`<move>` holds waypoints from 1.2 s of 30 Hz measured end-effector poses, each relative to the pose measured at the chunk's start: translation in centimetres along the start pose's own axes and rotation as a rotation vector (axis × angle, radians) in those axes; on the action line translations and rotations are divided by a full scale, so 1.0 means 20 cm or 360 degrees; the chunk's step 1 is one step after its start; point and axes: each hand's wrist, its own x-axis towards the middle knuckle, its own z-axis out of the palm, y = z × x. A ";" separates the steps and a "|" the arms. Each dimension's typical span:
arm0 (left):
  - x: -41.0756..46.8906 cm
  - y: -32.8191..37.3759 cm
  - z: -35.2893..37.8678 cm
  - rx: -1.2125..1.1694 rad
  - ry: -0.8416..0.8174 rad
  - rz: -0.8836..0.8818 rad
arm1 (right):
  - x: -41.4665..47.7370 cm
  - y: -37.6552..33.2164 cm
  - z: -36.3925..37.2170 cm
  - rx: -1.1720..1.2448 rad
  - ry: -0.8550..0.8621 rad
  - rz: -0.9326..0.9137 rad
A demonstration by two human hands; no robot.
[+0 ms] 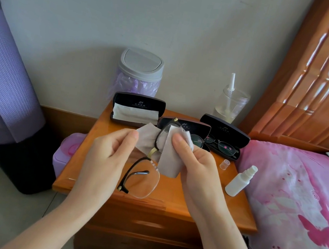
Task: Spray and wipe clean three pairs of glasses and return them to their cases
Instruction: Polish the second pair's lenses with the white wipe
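Note:
My left hand pinches a pair of dark half-rim glasses at the gold bridge, holding them upright above the nightstand. My right hand pinches a grey cloth folded round the upper lens. Three dark cases stand open at the back: the left case holds only a white cloth, the middle case and the right case each hold a pair of glasses. A small white spray bottle lies uncapped at the nightstand's right edge, with its clear cap beside it.
The wooden nightstand stands against the wall, beside a bed with pink bedding. At the back are a grey-lidded bin and a clear jar with a nozzle. A purple rolled mat and a pink box stand at the left.

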 end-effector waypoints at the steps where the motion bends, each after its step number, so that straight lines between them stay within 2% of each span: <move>1: 0.01 0.00 -0.01 -0.0016 -0.0004 0.0016 | 0.00 0.00 0.00 0.0022 0.0009 -0.0008; 8: 0.01 0.02 -0.03 -0.0031 0.0123 0.0190 | -0.01 -0.03 -0.02 0.0105 0.0177 -0.0054; 15: -0.03 0.04 0.03 -0.0047 -0.0212 0.0084 | -0.01 -0.04 0.02 0.0264 0.0235 -0.0092; 22: -0.02 0.04 0.01 -0.0180 -0.0215 0.0048 | -0.02 -0.03 0.02 0.0219 0.0017 -0.0040; 30: -0.01 0.04 0.01 -0.0142 -0.0431 0.0034 | -0.02 -0.02 0.01 0.0132 0.0095 -0.0011; 36: -0.01 0.03 0.01 -0.0149 -0.0463 0.0007 | 0.00 -0.05 0.01 0.0204 0.0142 -0.0010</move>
